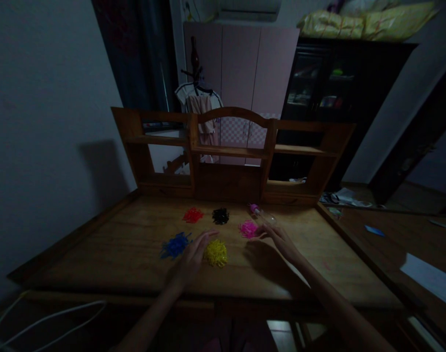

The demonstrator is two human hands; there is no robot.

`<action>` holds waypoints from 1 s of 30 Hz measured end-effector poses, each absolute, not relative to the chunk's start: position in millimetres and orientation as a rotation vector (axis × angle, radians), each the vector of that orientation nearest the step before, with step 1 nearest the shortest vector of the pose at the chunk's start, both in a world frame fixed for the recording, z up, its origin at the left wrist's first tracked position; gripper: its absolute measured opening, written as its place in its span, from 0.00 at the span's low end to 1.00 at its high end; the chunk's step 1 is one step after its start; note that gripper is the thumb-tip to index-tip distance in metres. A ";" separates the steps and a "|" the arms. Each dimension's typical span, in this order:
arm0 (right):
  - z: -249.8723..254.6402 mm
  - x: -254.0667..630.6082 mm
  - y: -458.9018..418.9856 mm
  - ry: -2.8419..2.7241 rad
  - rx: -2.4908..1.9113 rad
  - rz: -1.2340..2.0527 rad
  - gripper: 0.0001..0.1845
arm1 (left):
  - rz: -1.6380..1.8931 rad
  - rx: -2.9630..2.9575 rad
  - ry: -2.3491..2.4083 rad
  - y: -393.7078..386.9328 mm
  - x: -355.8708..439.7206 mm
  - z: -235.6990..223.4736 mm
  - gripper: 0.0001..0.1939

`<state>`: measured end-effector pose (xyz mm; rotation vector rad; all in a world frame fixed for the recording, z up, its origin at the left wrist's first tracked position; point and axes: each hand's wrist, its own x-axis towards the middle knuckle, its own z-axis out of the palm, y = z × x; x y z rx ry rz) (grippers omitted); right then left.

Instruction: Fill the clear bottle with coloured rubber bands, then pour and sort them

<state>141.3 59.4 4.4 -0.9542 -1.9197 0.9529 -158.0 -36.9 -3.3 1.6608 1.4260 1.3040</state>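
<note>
Five small heaps of thin, curly pieces that look like rubber bands lie on the wooden desk. My left hand [194, 252] hovers with fingers stretched out between the blue heap [175, 245] and the yellow heap [216, 253], holding nothing I can see. At the edge of the pink heap [248, 229], my right hand [279, 240] has its fingers reaching forward and slightly apart. Behind that hand lies a clear bottle [266, 215] with a pink top, partly hidden by the fingers. Farther back are the red heap [192, 215] and the black heap [220, 215].
A wooden shelf unit [230, 151] rises along the back of the desk [123, 244]. To the right, a lower brown surface [391, 244] carries a white paper [430, 276] and a blue packet [374, 230]. A white cord [54, 313] loops at the front left.
</note>
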 end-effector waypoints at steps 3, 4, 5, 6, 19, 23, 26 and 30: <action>10.2 154.7 63.9 -1.954 -1.038 0.675 0.24 | 1.486 1.510 1.562 -51.4 -169.9 -9.4 0.24; 11.5 158.7 68.9 -1.979 -1.104 0.532 0.22 | 1.535 1.450 1.590 -54.8 -174.5 -13.8 0.24; 12.4 161.8 75.5 -2.014 -1.181 0.380 0.21 | 1.566 1.408 1.604 -57.4 -179.0 -18.7 0.23; 12.8 163.8 83.5 -2.022 -1.235 0.285 0.19 | 1.568 1.401 1.615 -59.4 -183.1 -23.8 0.23; -22.3 147.2 139.3 -1.991 -1.545 -0.003 0.14 | 0.831 2.408 2.241 -81.5 -192.3 -48.5 0.28; -26.2 150.8 135.4 -1.940 -1.516 -0.012 0.15 | 0.718 2.461 2.321 -79.3 -197.4 -47.4 0.29; -23.7 153.2 132.2 -1.904 -1.467 0.008 0.17 | 0.741 2.600 2.251 -75.0 -205.7 -55.3 0.32; -19.1 155.1 128.1 -1.767 -1.376 0.138 0.22 | 0.811 2.767 2.116 -66.7 -213.0 -64.0 0.33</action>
